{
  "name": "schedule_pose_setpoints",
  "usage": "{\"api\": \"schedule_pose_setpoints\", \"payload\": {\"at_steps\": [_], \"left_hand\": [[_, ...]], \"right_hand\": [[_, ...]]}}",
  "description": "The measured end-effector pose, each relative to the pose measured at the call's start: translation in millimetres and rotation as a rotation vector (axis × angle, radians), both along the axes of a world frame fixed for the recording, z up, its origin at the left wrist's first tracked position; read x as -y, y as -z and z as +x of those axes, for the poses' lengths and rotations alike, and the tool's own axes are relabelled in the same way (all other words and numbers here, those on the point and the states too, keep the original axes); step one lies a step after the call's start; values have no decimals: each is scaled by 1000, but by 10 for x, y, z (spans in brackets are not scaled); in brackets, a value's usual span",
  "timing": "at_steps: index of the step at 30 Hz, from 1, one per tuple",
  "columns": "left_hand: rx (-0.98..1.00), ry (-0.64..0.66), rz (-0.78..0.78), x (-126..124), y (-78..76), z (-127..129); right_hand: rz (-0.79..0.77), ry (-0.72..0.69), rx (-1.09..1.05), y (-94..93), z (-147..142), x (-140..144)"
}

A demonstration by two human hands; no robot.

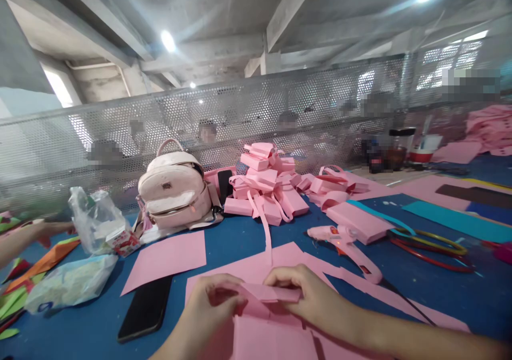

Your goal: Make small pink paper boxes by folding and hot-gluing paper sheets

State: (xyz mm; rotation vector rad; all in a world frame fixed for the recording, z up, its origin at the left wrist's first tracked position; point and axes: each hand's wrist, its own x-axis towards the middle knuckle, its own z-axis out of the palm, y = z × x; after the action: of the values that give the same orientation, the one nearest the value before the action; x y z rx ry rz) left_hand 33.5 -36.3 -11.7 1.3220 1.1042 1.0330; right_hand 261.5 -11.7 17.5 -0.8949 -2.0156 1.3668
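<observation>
Head view, lower centre of the frame: left hand [210,304] and right hand [310,296] both pinched on a folded pink paper strip [266,294], grip clamped at each end, strip spanning the gap between the fingertips, just above a pink sheet [276,338] on the blue desk [236,237]. Black phone [146,308] to the lower left, beside another pink sheet [166,258]. Pink glue gun [346,245] right of centre, well apart from the hands. Pale backpack [176,189] and heap of pink boxes [266,186] at mid-frame. Another person's hand [44,231] at the left edge.
</observation>
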Motion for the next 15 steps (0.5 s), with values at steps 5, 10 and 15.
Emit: {"api": "schedule_pose_setpoints", "payload": {"at_steps": [5, 10, 15], "left_hand": [[8, -46, 27, -59, 41, -99], [50, -69, 6, 5, 84, -44], [184, -86, -29, 41, 154, 35]], "right_hand": [[-31, 2, -23, 92, -11, -19], [-54, -16, -13, 137, -18, 4], [-10, -112, 50, 112, 13, 52]]}}
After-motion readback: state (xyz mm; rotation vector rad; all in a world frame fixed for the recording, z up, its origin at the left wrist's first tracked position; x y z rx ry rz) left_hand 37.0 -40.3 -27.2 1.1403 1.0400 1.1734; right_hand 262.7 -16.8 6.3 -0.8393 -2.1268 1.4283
